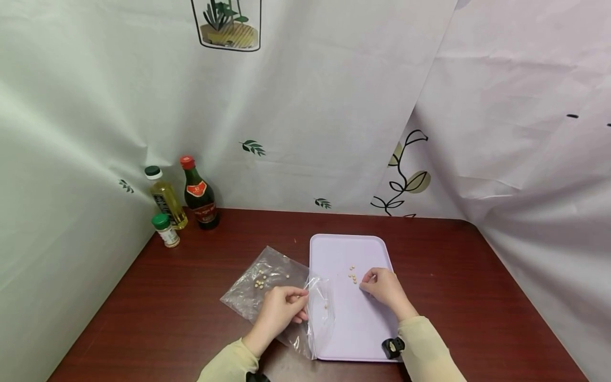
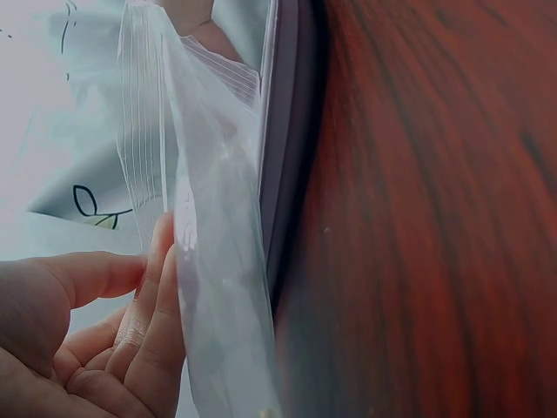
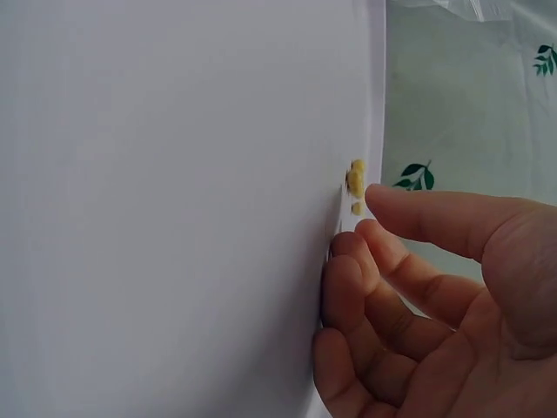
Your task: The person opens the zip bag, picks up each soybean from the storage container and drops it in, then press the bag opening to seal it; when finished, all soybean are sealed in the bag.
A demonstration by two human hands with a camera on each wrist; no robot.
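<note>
A clear zip-top plastic bag [image 1: 273, 269] lies on the table, its opening overlapping the left side of a pale lilac tray [image 1: 348, 334]. Several small yellow beans [image 1: 260, 283] show in the bag. My left hand [image 1: 281, 307] pinches the bag's ridged mouth [image 2: 144, 131] between thumb and fingers, lifting that edge. On the tray sits a loose group of yellow beans [image 1: 352, 276]. Beside them, my right hand [image 1: 383, 289] rests low over the tray with bent fingers. In the right wrist view a small gap shows between thumb and index fingertip, close to the beans [image 3: 355, 181].
At the table's back left stand an oil bottle [image 1: 168, 199], a dark bottle with a red cap [image 1: 200, 199] and a green-lidded jar [image 1: 165, 231]. Patterned white cloth [image 1: 310, 106] hangs behind the reddish-brown table [image 1: 458, 297]. A black strap device [image 1: 393, 347] is on the right wrist.
</note>
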